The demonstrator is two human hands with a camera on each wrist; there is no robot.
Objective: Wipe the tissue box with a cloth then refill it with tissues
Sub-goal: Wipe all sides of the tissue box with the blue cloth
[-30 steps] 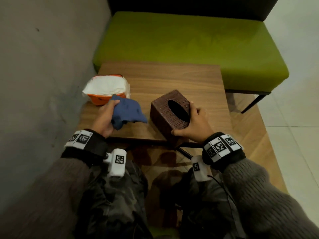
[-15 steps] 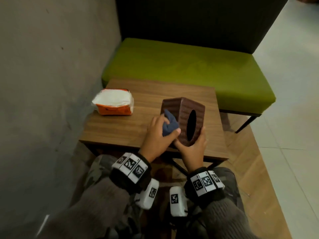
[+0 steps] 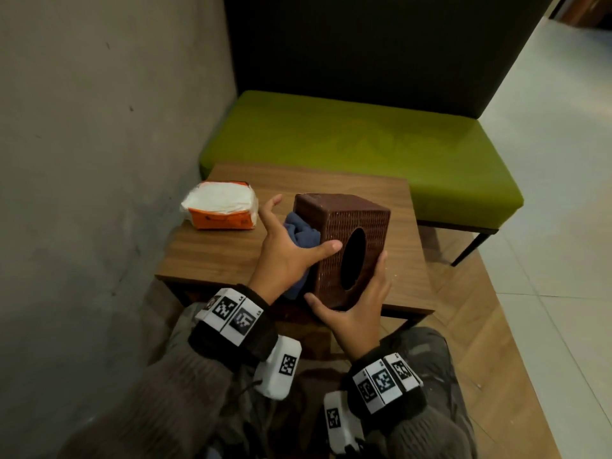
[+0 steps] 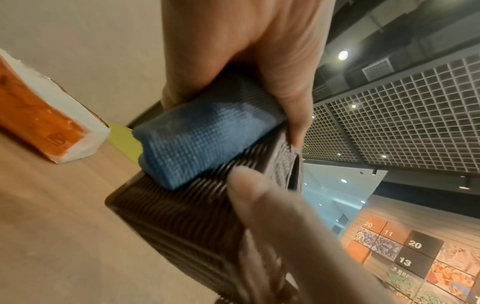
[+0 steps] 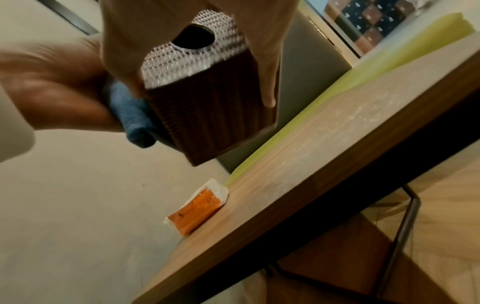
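Observation:
In the head view the brown woven tissue box [image 3: 337, 223] is tipped on its side above the near table edge, its oval opening facing me. My right hand [image 3: 351, 313] grips its near end, thumb on the left and fingers on the right. My left hand [image 3: 281, 246] holds the bunched blue cloth [image 3: 303, 235] against the box's left side, thumb stretched over the edge. The left wrist view shows the cloth [image 4: 202, 139] under my fingers on the ribbed box [image 4: 182, 216]. The right wrist view shows the box [image 5: 207, 115] with the cloth [image 5: 130, 115] beside it.
An orange and white tissue pack [image 3: 222, 210] lies at the left of the small wooden table [image 3: 215, 256], close to the grey wall [image 3: 99, 127]. A green bench [image 3: 364, 144] stands behind the table. My knees are under the table's near edge.
My left hand brought the cloth from the table onto the box's left side and rubs it there. My right hand tipped the box up so that its opening faces me.

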